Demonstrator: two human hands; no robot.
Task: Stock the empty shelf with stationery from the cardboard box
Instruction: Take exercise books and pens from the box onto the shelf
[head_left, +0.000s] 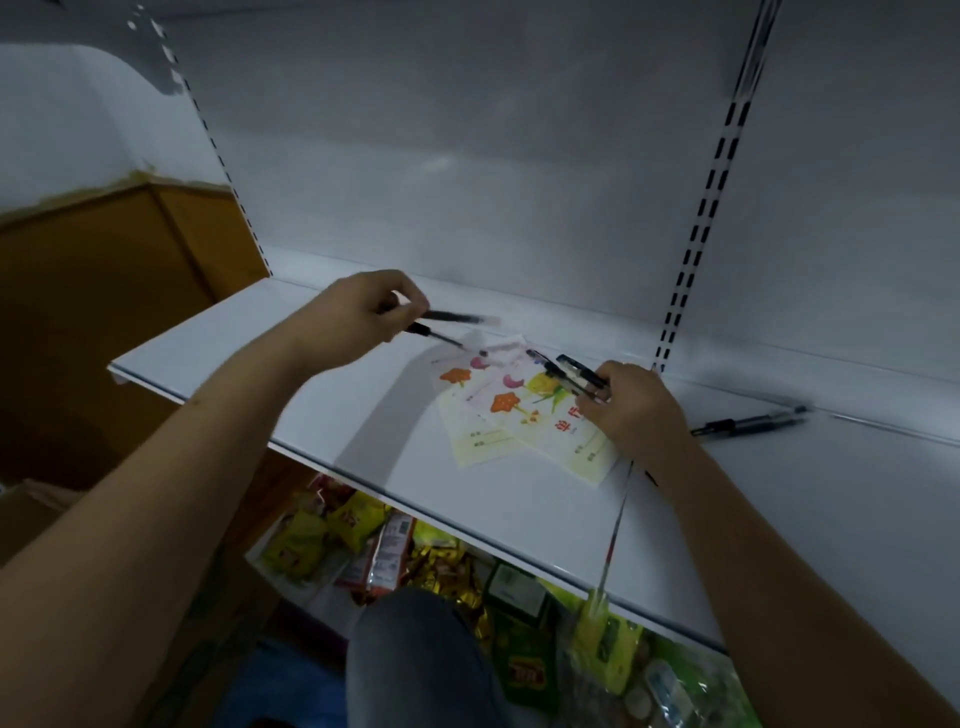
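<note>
On the white shelf (363, 415) lie two pale yellow exercise books (519, 410) with flower and fruit prints, overlapping. My left hand (358, 312) hovers above the shelf to their left and pinches two black pens (452, 327) that point right. My right hand (639, 405) rests at the books' right edge and grips a small bunch of black pens (571, 371). Two more black pens (748, 423) lie on the shelf to the right of that hand.
A slotted upright (696, 244) rises behind my right hand. Below the shelf, a lower shelf holds snack packets (363, 540) in yellow, red and green. A cardboard box flap (31, 504) shows at the far left. My knee (415, 660) is under the shelf edge.
</note>
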